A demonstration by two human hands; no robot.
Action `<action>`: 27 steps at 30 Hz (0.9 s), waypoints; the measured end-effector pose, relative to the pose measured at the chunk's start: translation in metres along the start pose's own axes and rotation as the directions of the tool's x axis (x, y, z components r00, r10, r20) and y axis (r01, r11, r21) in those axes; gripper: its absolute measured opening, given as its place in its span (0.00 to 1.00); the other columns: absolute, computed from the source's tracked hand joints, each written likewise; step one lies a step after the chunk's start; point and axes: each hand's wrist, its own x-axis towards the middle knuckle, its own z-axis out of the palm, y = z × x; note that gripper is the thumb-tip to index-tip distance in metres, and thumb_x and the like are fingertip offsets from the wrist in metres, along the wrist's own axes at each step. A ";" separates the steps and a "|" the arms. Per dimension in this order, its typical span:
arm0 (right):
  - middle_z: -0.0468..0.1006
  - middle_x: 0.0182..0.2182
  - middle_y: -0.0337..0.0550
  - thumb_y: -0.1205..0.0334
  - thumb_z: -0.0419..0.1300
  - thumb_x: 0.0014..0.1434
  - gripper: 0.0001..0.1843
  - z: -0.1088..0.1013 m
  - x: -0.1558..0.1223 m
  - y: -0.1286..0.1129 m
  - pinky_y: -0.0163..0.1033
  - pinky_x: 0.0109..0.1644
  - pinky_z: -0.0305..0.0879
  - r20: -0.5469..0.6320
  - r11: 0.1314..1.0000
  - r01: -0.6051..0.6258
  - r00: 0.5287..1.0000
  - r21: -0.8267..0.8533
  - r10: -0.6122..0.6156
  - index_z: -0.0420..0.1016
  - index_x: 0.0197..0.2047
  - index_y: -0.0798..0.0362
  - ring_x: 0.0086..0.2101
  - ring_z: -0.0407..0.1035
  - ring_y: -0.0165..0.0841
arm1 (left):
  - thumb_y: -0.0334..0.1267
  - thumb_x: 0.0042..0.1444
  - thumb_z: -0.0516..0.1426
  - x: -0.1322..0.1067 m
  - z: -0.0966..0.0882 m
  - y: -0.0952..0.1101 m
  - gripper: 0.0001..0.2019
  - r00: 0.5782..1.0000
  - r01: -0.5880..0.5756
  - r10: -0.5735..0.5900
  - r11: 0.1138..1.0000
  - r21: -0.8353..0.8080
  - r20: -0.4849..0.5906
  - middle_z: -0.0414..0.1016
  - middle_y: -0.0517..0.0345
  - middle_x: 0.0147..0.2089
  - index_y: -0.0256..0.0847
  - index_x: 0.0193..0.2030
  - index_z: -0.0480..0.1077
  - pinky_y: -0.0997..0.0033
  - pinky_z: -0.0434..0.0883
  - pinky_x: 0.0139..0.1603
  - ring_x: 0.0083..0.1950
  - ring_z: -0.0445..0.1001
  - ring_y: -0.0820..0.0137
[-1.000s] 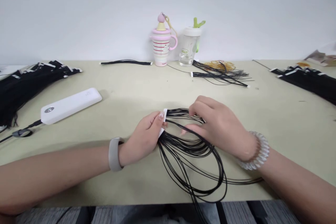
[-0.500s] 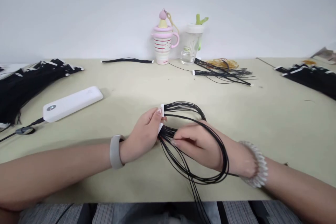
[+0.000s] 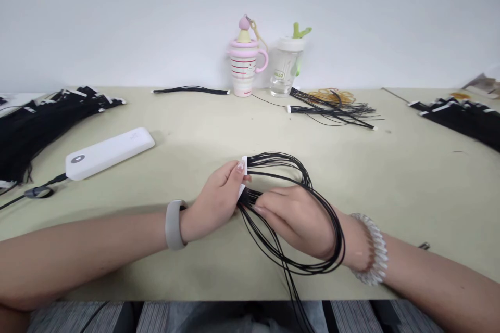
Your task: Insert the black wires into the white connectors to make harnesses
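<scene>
At the centre of the frame, the white connectors (image 3: pixel 245 165) of the black wire bundle (image 3: pixel 281 158) are pinched between the thumb and fingertips of the left hand (image 3: pixel 219 200). The strands are looped around the right hand (image 3: pixel 300 218), whose fingers are pressed together on them just right of the connectors. The loop is probably best drawn evenly, with the connectors held aligned, low over the counter (image 3: pixel 410 182).

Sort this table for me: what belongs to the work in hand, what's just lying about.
In hand: black wire bundle, pinched by left hand, looped round right hand.
Lying about: power bank, pink cup, clear bottle, rubber bands, loose wires, left wire pile, right wire pile.
</scene>
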 end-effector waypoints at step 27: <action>0.58 0.15 0.32 0.71 0.49 0.49 0.10 -0.027 -0.007 0.019 0.29 0.23 0.46 0.143 0.982 -0.165 0.978 0.094 0.151 0.59 0.18 0.57 0.19 0.47 0.20 | 0.46 0.61 0.41 0.000 0.001 -0.004 0.18 1.000 -0.018 0.018 1.000 0.011 0.013 0.60 0.61 0.26 0.37 0.27 0.57 0.76 0.58 0.29 0.27 0.57 0.77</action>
